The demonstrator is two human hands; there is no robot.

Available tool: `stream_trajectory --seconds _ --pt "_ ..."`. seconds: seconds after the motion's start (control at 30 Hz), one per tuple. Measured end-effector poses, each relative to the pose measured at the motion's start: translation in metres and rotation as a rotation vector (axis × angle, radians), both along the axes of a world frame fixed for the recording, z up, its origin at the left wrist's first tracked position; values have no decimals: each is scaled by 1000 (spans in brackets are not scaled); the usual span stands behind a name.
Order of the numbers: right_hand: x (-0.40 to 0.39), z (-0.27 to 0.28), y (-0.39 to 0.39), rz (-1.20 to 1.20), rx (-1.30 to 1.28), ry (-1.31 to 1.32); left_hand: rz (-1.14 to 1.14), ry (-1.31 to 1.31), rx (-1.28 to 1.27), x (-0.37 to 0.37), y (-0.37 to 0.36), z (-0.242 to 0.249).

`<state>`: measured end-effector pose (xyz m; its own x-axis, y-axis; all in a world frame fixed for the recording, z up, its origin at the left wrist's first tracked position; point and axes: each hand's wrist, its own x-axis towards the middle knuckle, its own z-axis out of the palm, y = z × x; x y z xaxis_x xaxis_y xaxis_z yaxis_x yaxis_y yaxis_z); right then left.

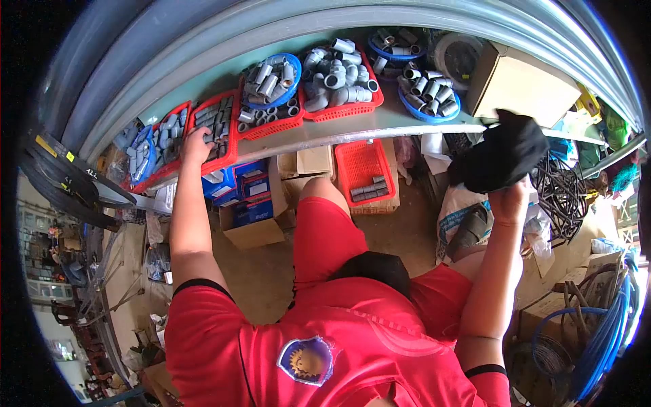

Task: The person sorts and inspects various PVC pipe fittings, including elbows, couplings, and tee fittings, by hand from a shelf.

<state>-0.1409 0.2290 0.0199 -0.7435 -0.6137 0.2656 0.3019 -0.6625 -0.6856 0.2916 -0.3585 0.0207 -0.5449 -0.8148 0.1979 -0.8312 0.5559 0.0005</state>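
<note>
My left hand point(196, 146) reaches into a red basket point(232, 150) of grey pipe fittings point(215, 121) on the shelf. Its fingers are curled down among the fittings, and whatever is between them is hidden. On the other side, my right hand point(510, 202) is raised and closed around the underside of a bunched black cloth item point(500, 152). This black item hangs in front of the shelf edge and covers most of the right fingers; its exact kind cannot be made out.
More red baskets point(344, 108) and blue baskets point(296, 76) of grey fittings line the shelf point(319, 140). A cardboard box point(519, 88) stands at its right. Below are blue boxes point(252, 190) and a red basket point(366, 159) with several fittings. Coiled blue tubing point(607, 339) lies lower right.
</note>
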Motion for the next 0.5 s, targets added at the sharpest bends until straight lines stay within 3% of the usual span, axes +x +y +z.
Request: stream_trajectory --seconds 0.1,0.17,0.33,0.43,0.5 --pt "18 3 -18 -164 505 202 66 -96 -32 -12 20 15" --pt "22 0 -27 -228 806 562 48 -115 -84 -9 20 17" --pt "34 22 -36 -178 584 -150 11 -10 -161 0 18 34" --pt "22 24 -28 -160 457 -158 -31 233 -27 8 4 44" --pt "15 14 -27 -172 394 -145 -256 582 33 0 3 43"
